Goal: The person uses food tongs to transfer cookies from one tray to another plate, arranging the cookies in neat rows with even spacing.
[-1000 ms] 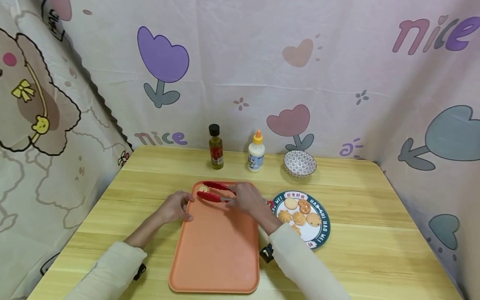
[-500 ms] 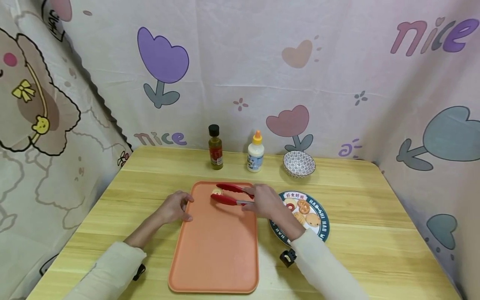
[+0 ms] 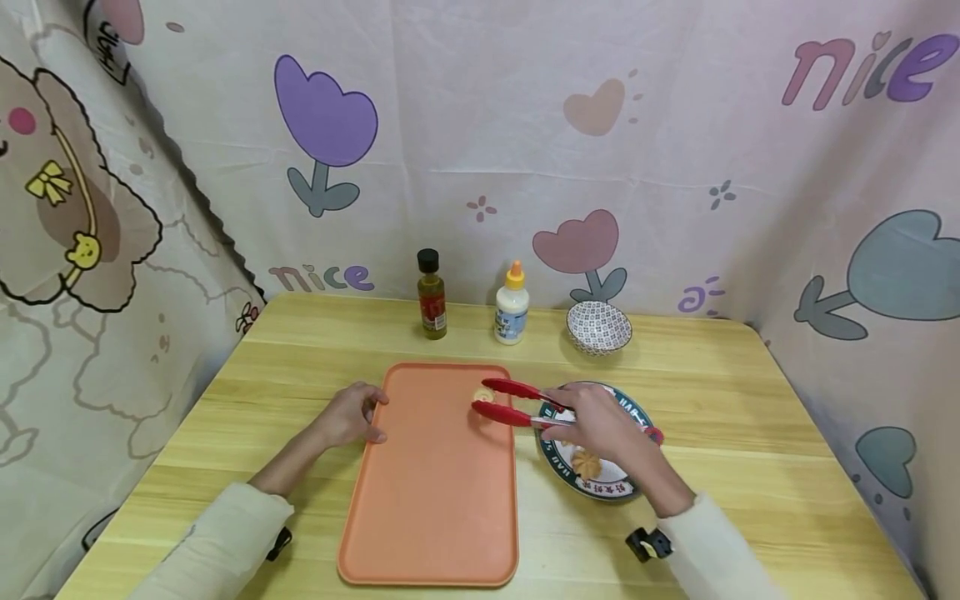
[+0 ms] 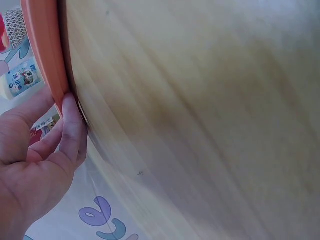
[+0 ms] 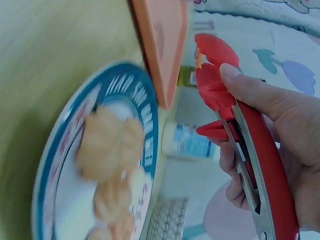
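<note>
The right hand (image 3: 596,419) grips red tongs (image 3: 517,402), which pinch a cookie (image 3: 483,394) above the orange tray's (image 3: 435,500) right edge. The tongs' long axis points left, away from the plate (image 3: 637,408). The left hand (image 3: 348,414) pinches the tray's left rim on the bench (image 3: 750,467).

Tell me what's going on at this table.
A person's right hand holds red tongs that pinch a small cookie above the right edge of the orange tray, beside the plate of cookies. The left hand grips the tray's left rim. A dark bottle, a white bottle and a patterned bowl stand behind.
</note>
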{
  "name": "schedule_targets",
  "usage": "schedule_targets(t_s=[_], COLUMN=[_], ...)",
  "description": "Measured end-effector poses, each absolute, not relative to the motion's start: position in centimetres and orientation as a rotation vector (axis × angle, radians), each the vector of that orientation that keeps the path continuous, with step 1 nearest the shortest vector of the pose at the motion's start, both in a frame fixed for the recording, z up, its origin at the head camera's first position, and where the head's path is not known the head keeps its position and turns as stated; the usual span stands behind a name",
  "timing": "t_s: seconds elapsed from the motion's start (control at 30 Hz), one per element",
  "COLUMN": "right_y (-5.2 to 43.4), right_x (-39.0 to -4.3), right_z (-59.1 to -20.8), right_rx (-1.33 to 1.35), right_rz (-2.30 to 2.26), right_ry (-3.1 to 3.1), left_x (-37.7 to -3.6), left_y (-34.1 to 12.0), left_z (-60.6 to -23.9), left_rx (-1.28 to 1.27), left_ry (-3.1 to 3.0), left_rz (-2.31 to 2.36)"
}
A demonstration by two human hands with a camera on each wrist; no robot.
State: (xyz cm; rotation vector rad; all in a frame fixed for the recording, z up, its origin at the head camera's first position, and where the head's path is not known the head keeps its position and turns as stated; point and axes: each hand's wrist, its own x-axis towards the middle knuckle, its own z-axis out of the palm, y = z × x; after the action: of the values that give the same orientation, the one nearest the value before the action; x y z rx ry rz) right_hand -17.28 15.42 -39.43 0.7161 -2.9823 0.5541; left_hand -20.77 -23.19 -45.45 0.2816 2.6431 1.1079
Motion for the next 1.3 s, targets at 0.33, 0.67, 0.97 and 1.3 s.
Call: schedule_targets(t_s=[0.33, 0.67, 0.97, 1.3], right_y=[22.0, 27.9, 30.9, 31.8], right_x=[-14.7, -12.5, -10.5, -9.5], right_z=[-39.1, -38.0, -38.6, -39.4], right_rx=[0.623, 0.438, 0.304, 0.296], right_rz=[0.532, 0.631, 0.540, 0.502], right_ry=[-3.015, -3.129, -3.269, -3.279], left_x=[-20.8, -20.9, -21.0, -21.1], left_y=[-23.0, -22.7, -23.0, -23.2], left_z=[-45.4, -45.6, -45.5, -45.3], left_rx=[0.297, 0.283, 0.298, 0.297], left_ry=[2.643, 2.638, 2.622, 2.623], left_rz=[1.107, 1.110, 1.123, 1.115])
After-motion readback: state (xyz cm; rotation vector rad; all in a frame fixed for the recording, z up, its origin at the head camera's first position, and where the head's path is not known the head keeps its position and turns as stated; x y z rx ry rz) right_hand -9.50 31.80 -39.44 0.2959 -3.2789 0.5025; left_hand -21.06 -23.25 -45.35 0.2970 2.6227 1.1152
